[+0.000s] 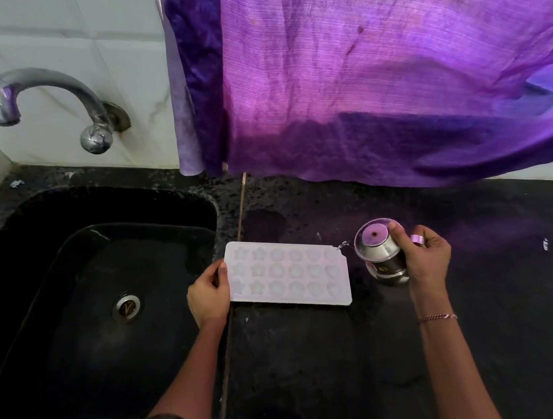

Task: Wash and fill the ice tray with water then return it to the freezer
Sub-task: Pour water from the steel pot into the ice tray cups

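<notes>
Ice tray (287, 273): left short edge partly under left hand (207, 298); fill level of cavities not discernible. Steel pot (378, 249): right side hidden by right hand (425, 257); mark (383, 269) on its body too small to read. Purple cloth (389, 58) cut off at top and right edges. Sink (59, 337) cut off at left edge, both forearms (190, 374) at bottom

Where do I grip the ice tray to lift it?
Pinch the flat rim at both short ends, from the sides: the ice tray lies flat, long and shallow, so a one-ended lift would likely spill. The left hand grips its left end.
</notes>
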`<state>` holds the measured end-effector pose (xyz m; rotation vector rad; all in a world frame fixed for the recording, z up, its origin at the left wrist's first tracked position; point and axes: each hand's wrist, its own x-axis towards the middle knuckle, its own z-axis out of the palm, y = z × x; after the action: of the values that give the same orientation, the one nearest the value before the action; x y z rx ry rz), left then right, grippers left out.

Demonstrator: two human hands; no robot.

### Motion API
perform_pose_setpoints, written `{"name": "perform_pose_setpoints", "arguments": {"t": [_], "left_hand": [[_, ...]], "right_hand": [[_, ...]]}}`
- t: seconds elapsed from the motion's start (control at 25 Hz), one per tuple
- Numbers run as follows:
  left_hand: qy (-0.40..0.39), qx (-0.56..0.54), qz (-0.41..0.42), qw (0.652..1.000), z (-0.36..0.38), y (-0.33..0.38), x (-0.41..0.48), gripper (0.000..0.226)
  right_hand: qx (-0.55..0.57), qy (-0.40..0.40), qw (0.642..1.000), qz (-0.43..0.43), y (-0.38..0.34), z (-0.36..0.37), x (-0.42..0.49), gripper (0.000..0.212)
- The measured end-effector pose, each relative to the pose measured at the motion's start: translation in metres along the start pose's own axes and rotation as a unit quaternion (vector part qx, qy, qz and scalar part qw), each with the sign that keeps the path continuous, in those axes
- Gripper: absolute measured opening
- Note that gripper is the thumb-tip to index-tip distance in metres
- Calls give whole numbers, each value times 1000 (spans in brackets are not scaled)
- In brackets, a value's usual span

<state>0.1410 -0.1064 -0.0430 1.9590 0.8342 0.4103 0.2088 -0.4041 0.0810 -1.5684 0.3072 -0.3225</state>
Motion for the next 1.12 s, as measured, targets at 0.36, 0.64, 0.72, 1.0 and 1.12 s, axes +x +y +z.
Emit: {"name": "perform_pose_setpoints", "arguments": {"t": [0.36, 0.64, 0.72, 1.0, 1.12], "left_hand": [[2, -5, -3, 1000, 0, -1, -1, 23], [8, -2, -1, 1000, 1, -2, 0, 23], [8, -1, 2, 1000, 1, -2, 0, 23], [10, 0, 6, 1000, 2, -2, 0, 23], [7, 0, 7, 1000, 1, -2, 0, 23]], "right_hand": [[19, 5, 1000, 17, 2, -2, -1, 48], [55, 1, 998, 44, 11, -14, 3, 52], [49, -11, 998, 44, 13, -16, 3, 53], [9, -55, 998, 32, 14, -19, -1, 50], [-17, -67, 997, 23, 14, -18, -2, 51]]}}
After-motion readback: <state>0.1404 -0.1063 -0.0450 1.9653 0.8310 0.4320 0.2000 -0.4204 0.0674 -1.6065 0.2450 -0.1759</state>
